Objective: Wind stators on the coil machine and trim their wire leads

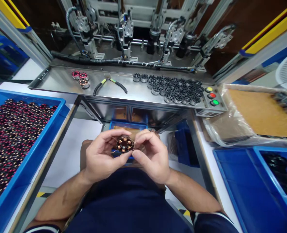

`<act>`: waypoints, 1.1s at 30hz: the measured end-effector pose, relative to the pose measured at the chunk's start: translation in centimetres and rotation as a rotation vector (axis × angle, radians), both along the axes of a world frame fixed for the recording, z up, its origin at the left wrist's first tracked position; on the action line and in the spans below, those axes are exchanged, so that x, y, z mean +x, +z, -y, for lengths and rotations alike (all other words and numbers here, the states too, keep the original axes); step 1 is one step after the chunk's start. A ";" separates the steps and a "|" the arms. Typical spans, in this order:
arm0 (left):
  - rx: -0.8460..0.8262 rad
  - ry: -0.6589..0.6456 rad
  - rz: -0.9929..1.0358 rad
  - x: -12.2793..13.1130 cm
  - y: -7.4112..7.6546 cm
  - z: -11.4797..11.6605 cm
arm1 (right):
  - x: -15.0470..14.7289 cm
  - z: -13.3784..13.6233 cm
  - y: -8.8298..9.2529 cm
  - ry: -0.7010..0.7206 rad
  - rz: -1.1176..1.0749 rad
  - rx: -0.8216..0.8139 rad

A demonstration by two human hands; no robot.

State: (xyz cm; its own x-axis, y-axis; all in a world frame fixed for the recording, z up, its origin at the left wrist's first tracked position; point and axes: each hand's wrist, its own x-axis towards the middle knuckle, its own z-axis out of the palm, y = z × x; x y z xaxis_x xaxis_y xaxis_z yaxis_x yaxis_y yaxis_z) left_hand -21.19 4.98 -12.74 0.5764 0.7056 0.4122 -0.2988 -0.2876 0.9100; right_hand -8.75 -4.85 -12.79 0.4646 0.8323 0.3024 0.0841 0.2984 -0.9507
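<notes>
A round motor stator (124,144) with copper windings and a black frame is held in front of my body. My left hand (104,153) grips it between thumb and fingers, and thin wire ends stick out beside it. At the stator's right edge, my right hand (153,155) is closed in a pinch, thumb against fingertips. It seems to have a fine wire end there, though the fingers mostly hide it. Beyond my hands, cutting pliers (110,84) with black and green handles lie spread on the metal tray (68,84).
Several black stator cores (175,87) stand grouped on the tray's right, near a button box (214,98). A few wound stators (81,78) sit at its left. A blue bin (63,105) full of wound stators is left; blue bins (235,181) and a plastic-lined carton (245,106) are right.
</notes>
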 end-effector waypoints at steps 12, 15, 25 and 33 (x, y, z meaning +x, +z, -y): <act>0.056 -0.015 0.027 -0.1 0.3 0.2 | -1.6 -0.2 -1.1 -0.055 -0.287 0.033; 0.082 -0.041 0.019 -0.1 0.4 0.2 | -0.7 -0.1 -0.7 -0.012 -0.218 0.081; 0.121 -0.045 -0.067 -1.0 0.0 0.2 | 0.2 0.2 1.2 -0.159 0.077 0.145; 0.031 -0.127 0.019 -0.5 0.7 -0.1 | 0.0 0.1 0.8 -0.157 -0.077 0.054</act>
State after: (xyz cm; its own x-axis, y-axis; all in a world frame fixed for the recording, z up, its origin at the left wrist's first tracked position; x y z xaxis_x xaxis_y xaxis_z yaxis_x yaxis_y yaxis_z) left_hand -21.68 5.07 -12.04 0.6520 0.6141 0.4447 -0.3521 -0.2743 0.8949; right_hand -8.77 -4.91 -11.99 0.6109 0.7313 0.3033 0.0615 0.3381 -0.9391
